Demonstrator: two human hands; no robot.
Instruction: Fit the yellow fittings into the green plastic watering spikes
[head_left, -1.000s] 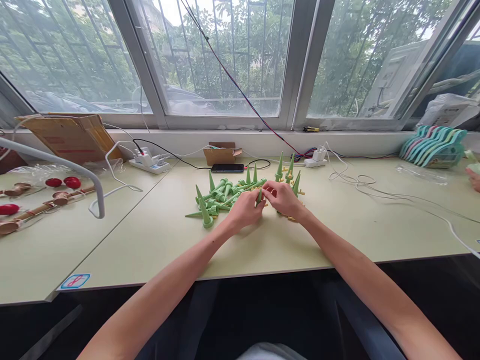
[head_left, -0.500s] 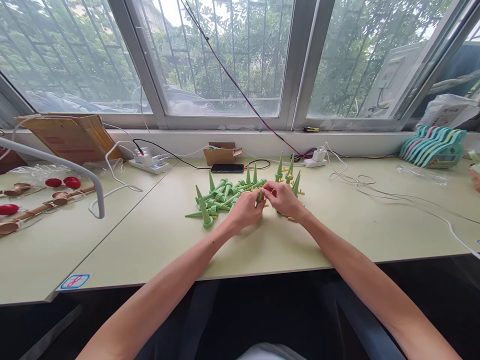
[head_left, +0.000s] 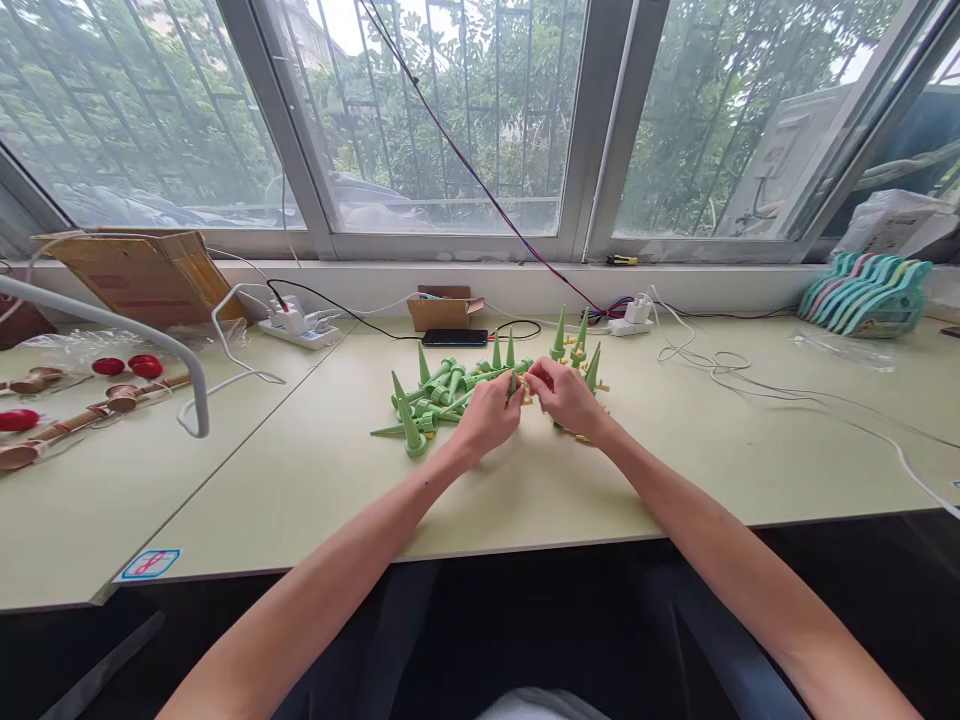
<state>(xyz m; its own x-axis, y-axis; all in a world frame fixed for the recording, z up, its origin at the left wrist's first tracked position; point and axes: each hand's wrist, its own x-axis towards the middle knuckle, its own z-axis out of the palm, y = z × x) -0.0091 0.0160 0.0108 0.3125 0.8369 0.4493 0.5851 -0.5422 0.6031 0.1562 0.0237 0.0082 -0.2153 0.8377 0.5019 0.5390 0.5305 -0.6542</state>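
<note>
A heap of green cone-shaped plastic spikes (head_left: 431,400) lies on the pale green table (head_left: 525,480), some upright, some on their sides. My left hand (head_left: 486,418) is closed around one green spike (head_left: 513,383) at the heap's right side. Touching it from the right, my right hand (head_left: 564,395) pinches a small yellow part (head_left: 528,396) against that spike. More upright green spikes (head_left: 571,345) and small yellow pieces stand just behind and beneath my right hand.
A black phone (head_left: 454,337), a small cardboard box (head_left: 444,306) and two power strips with cables (head_left: 298,325) lie by the window sill. Wooden toys with red balls (head_left: 90,385) lie at left, behind a white curved tube (head_left: 176,365). Teal stacked items (head_left: 866,290) rest at far right.
Both hands have shifted slightly away from me and lifted the spike a little. The other person's hand at the far right edge has gone from view.
</note>
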